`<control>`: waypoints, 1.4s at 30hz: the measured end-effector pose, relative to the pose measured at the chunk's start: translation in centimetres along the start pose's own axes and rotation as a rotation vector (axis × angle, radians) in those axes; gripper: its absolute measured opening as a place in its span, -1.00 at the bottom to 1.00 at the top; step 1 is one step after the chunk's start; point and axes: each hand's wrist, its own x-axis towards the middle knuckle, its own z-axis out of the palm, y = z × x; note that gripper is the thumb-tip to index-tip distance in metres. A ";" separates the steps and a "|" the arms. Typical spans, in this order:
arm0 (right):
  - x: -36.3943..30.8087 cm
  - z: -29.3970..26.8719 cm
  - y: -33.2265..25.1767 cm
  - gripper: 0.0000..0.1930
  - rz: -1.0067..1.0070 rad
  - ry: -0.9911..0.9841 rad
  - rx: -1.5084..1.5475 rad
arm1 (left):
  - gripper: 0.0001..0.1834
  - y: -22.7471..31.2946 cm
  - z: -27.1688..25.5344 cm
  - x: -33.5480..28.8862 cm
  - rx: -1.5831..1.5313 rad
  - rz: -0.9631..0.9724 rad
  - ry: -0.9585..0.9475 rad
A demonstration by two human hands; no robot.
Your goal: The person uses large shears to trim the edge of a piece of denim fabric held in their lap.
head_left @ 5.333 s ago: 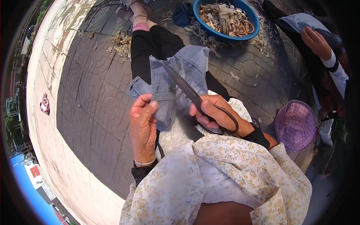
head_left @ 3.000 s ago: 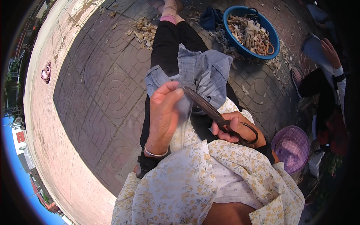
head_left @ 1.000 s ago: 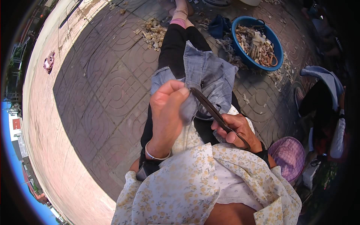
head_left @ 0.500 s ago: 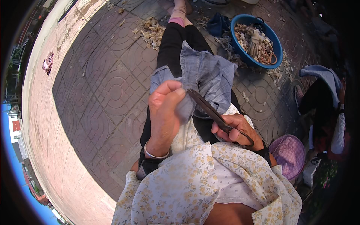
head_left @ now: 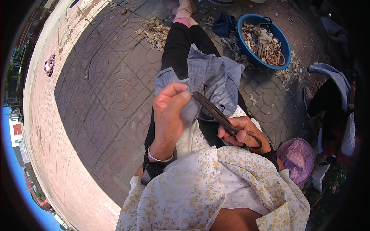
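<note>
Dark metal scissors [head_left: 214, 111] slant across my lap, their handle loops in my right hand [head_left: 243, 131]. That hand's fingers are closed round the handles. The blades point up and left and lie almost together. At their tips my left hand [head_left: 168, 111] is closed in a pinch, thumb against forefinger. Whatever it pinches is too small or too hidden to name. Below both hands a worn grey-blue cloth [head_left: 221, 73] is spread over my legs in dark trousers.
A blue basin [head_left: 286, 48] full of pale scraps, with a glove on top, stands ahead to the right. Loose scraps [head_left: 157, 34] litter the paving. A dark blue cloth [head_left: 224, 25] lies beside the basin. Close on my right are a pink checked hat [head_left: 296, 159] and another seated person [head_left: 333, 96].
</note>
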 end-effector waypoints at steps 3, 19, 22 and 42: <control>0.0 -0.3 0.2 -0.30 0.006 -0.023 0.026 | -0.89 -0.3 -0.4 0.1 0.076 0.017 0.006; 0.4 0.9 0.6 -0.46 -0.121 0.092 -0.146 | -0.88 -0.3 0.5 -0.4 0.158 0.105 0.073; 0.5 1.4 0.0 -0.45 -0.095 0.140 -0.164 | -0.88 -0.5 0.0 -0.5 0.311 0.120 0.057; -0.6 0.4 -1.0 -0.32 0.090 0.012 0.030 | -0.81 -0.8 -1.4 0.1 -0.096 -0.096 0.015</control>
